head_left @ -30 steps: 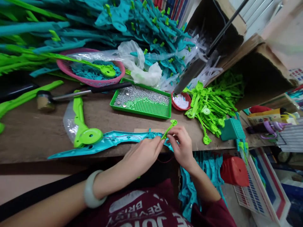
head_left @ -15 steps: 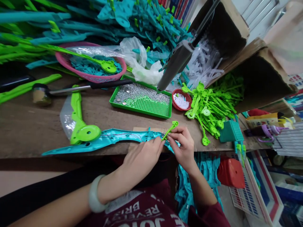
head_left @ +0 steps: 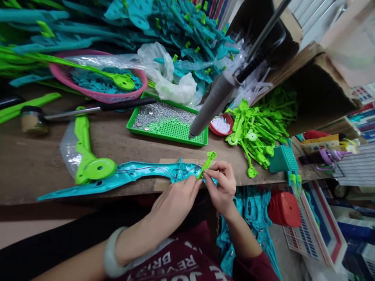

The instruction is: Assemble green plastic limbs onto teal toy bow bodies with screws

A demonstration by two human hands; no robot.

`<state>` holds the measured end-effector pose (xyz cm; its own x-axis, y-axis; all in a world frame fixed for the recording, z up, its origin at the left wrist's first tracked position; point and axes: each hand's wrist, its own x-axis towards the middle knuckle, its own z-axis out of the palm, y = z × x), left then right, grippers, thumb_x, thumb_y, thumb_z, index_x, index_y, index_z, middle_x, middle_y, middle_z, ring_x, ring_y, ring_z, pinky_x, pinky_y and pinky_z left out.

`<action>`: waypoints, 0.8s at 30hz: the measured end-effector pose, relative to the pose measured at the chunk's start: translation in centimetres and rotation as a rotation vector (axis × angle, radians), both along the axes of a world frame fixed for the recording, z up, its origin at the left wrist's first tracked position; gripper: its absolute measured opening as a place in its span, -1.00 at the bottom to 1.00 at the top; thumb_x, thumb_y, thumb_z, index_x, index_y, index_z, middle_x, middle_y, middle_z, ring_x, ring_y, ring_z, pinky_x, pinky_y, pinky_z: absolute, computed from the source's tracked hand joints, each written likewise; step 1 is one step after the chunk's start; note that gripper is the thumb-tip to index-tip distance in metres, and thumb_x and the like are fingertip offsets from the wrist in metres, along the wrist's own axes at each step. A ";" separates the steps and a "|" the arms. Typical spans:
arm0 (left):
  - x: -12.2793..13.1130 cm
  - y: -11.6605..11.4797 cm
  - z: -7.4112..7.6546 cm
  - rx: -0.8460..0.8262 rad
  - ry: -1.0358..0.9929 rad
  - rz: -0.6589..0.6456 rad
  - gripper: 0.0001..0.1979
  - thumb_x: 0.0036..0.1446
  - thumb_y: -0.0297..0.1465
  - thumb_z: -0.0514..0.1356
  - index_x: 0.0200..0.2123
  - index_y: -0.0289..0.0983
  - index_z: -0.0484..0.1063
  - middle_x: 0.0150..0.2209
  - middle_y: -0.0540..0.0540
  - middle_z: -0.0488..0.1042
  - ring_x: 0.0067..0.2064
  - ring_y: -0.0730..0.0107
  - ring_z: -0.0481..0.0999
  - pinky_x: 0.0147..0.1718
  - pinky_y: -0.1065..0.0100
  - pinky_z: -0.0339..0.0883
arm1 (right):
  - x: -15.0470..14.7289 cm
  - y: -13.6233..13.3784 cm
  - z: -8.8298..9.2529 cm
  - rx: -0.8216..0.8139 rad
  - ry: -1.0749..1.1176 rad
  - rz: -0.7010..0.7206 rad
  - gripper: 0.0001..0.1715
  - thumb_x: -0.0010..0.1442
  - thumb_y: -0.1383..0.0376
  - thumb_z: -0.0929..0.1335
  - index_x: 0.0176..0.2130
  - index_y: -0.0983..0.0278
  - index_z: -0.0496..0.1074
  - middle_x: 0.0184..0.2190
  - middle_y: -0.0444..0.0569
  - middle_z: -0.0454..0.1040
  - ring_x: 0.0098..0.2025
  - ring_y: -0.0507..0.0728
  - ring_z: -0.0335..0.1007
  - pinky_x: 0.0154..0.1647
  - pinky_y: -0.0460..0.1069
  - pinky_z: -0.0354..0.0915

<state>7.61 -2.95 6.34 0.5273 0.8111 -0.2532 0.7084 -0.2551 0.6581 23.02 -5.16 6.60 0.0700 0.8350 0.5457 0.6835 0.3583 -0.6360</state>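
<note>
Between my two hands is a small lime-green plastic piece [head_left: 209, 159], tilted upward, with thin wires close to it. My left hand [head_left: 175, 197] has its fingers closed on the lower end of that piece. The fingertips of my right hand [head_left: 221, 185] pinch at its right side; whatever tiny part or wire they grip is too small to make out. Under the hands lies a long turquoise plastic shell [head_left: 143, 170] with thin wires running along it. A lime-green arm with a round disc [head_left: 100, 170] and a clear fin sits at its left part.
An electric screwdriver [head_left: 215, 102] hangs over a green tray [head_left: 166, 136] of screws. Beside it stand a red basket [head_left: 229, 119] of white bits and a pile of green parts [head_left: 263, 127]. A pink basket [head_left: 96, 93], a hammer [head_left: 72, 113] and heaped turquoise parts [head_left: 175, 35] lie behind.
The view has shifted, so most things sit a little further left. The screwdriver's tip now hangs lower over the tray. Both hands stay together at the green piece, which stands somewhat steeper.
</note>
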 end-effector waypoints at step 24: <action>5.9 2.4 1.4 0.249 -0.829 0.022 -0.06 0.23 0.01 0.23 0.44 -0.19 -0.22 0.44 -0.35 0.03 0.44 0.00 0.09 0.37 -0.04 0.05 | 6.7 -0.7 8.4 0.556 0.204 -0.269 -0.87 0.34 0.20 0.34 -0.11 0.04 0.28 -0.15 -0.08 0.50 -0.14 0.16 0.56 -0.06 0.21 0.52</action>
